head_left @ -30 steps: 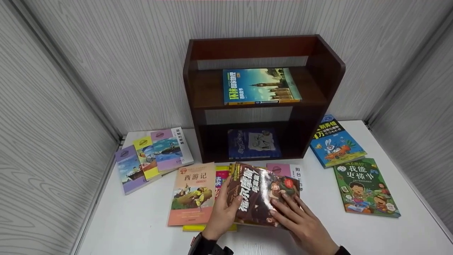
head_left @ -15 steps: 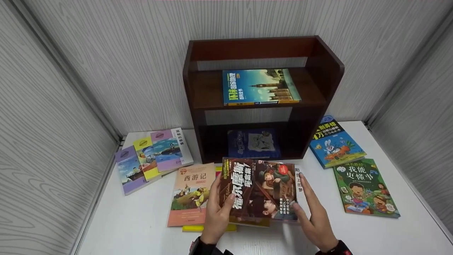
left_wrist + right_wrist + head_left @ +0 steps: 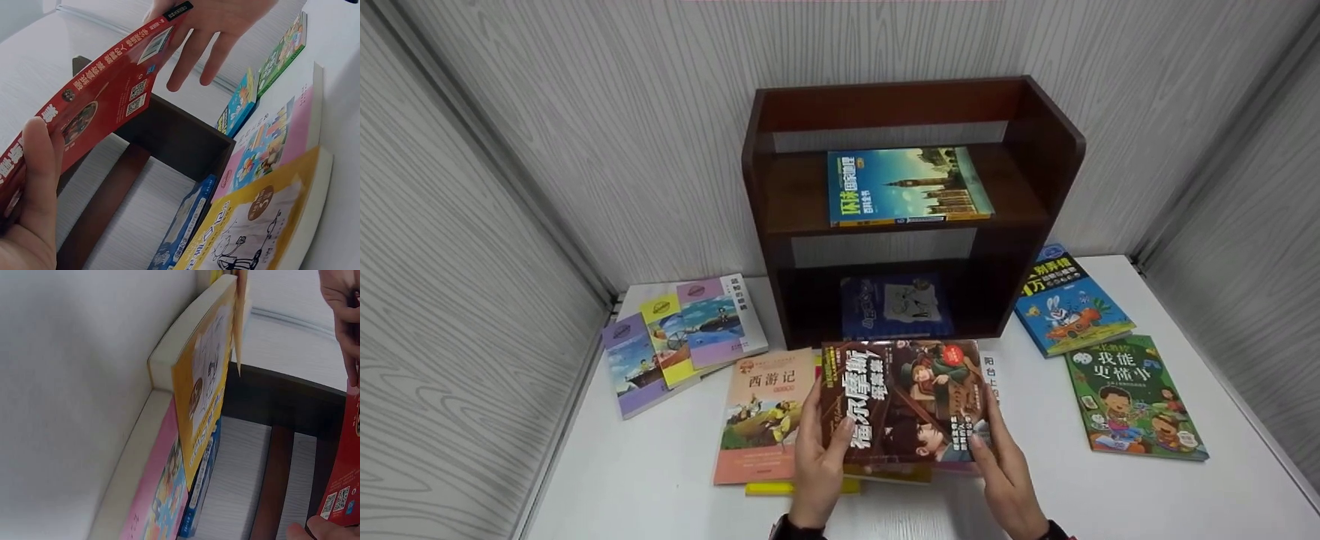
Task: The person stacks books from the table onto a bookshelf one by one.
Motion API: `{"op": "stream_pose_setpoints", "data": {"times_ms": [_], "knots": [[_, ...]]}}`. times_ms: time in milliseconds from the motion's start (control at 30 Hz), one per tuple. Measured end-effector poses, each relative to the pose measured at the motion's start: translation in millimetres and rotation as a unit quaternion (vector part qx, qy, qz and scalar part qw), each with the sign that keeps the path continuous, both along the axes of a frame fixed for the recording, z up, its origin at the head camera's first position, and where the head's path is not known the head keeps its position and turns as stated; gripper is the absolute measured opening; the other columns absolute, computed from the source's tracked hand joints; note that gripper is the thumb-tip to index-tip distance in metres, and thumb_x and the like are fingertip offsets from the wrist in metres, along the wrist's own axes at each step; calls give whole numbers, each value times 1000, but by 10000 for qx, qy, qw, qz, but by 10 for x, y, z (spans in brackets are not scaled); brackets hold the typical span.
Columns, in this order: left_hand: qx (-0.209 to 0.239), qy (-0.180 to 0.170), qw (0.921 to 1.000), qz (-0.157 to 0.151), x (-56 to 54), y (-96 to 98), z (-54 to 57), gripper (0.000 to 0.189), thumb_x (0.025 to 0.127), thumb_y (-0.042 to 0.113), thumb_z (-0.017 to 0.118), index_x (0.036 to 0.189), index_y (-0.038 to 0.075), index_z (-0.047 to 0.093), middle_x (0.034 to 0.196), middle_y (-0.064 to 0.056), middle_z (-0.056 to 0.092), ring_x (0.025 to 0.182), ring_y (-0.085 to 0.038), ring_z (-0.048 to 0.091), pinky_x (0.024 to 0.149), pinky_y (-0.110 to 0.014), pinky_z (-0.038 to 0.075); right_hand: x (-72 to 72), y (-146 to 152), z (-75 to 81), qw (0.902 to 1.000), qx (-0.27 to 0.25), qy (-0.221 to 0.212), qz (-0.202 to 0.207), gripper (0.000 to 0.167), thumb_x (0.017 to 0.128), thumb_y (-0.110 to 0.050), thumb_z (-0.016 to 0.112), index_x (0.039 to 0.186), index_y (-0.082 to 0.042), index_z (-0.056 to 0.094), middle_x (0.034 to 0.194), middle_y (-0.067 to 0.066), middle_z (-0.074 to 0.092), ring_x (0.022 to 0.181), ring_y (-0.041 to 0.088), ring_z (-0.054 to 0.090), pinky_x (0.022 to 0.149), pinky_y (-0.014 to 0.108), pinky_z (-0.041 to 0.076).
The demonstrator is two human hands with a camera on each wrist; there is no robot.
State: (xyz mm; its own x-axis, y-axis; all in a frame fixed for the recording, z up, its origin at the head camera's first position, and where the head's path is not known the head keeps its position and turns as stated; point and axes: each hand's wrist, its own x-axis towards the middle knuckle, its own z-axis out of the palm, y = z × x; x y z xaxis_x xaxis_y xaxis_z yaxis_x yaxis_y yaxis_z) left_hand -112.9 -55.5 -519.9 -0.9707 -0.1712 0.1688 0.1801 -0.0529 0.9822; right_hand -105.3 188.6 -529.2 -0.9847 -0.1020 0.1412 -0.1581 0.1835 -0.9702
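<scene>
A brown paperback book [image 3: 915, 405] with large white characters is held in front of the shelf, its cover facing up. My left hand [image 3: 819, 469] grips its left edge, thumb on the cover. At the opposite edge my right hand [image 3: 1006, 480] holds it with the thumb on top. The red back cover [image 3: 115, 93] shows from below in the left wrist view, where the right hand's fingers [image 3: 194, 59] stretch out beyond the book. Underneath lie a yellow book [image 3: 242, 230] and a pink one [image 3: 270, 146], mostly covered in the head view.
A dark wooden shelf [image 3: 1046, 150] stands at the back, with a blue-green book [image 3: 915, 187] above and a navy book [image 3: 892, 307] below. An orange book [image 3: 765, 427] and several fanned books [image 3: 682, 322] lie left. Blue [image 3: 1072, 307] and green [image 3: 1136, 397] books lie right.
My right hand has gone from lying on the cover to holding the right edge. The brown book has turned counter-clockwise and now sits nearly square to the shelf.
</scene>
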Motion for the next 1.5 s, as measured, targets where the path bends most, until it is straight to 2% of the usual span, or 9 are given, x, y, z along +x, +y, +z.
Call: {"op": "stream_pose_setpoints", "data": {"times_ms": [133,333,433,533,633,867,1100,1300,1500], "knots": [[-18,-75,9999,102,14,56,-22,68,106,10,59,163,-5,25,171,-28,18,158,-50,13,126,-70,9,8,-3,9,9989,-372,-278,76,77,114,-18,45,170,-15,-8,178,13,-14,162,36,-13,130,20,7],[-205,201,9995,104,7,156,-60,70,107,10,58,165,-5,22,172,-27,17,159,-50,13,127,-67,10,15,3,14,9944,-668,-807,-151,89,109,-13,55,170,-17,-11,177,11,-15,163,37,-12,106,-3,23],[-475,272,9983,191,1,194,-65,71,108,13,58,167,0,20,173,-24,18,159,-48,15,127,-65,12,7,16,53,9918,-687,-1054,-214,91,109,-15,56,169,-18,-12,177,10,-16,163,37,-10,114,5,26],[-728,313,9964,291,4,211,-63,71,109,15,58,168,3,19,174,-22,18,159,-47,16,126,-66,15,1,27,116,9922,-695,-1006,-251,91,109,-15,56,169,-18,-12,177,9,-16,163,36,-12,132,33,17],[-890,338,9951,268,9,208,-35,69,110,16,56,168,4,20,174,-20,21,160,-44,19,127,-67,17,9,33,196,9948,-684,-720,-239,89,110,-14,56,170,-17,-10,178,9,-15,163,35,-13,133,52,6],[-992,530,9932,-303,-37,128,138,68,110,16,56,167,3,22,174,-18,23,160,-39,22,128,-61,21,-20,29,414,9975,-687,129,-87,86,107,-5,58,171,-13,0,178,14,-4,163,36,-2,115,6,30],[-1214,773,9831,-1133,-148,7,424,93,104,20,68,170,7,5,177,-18,1,163,-41,9,128,-60,23,-155,93,616,9886,-175,1487,179,108,92,12,72,170,-8,0,176,25,-3,157,-7,17,118,15,36],[-1692,1022,9696,-1442,-297,-87,678,112,95,26,81,171,19,-2,179,-10,-8,165,-36,-2,131,-58,20,-350,158,858,9735,110,2228,501,115,86,16,76,171,-12,3,178,15,3,164,10,8,128,27,27],[-2322,1406,9518,-1427,-509,-149,943,125,86,31,90,170,11,-1,178,-12,-5,164,-41,3,127,-69,16,-514,206,1082,9609,444,2707,375,111,85,15,77,170,-6,9,178,16,9,165,18,10,130,34,23]]}}
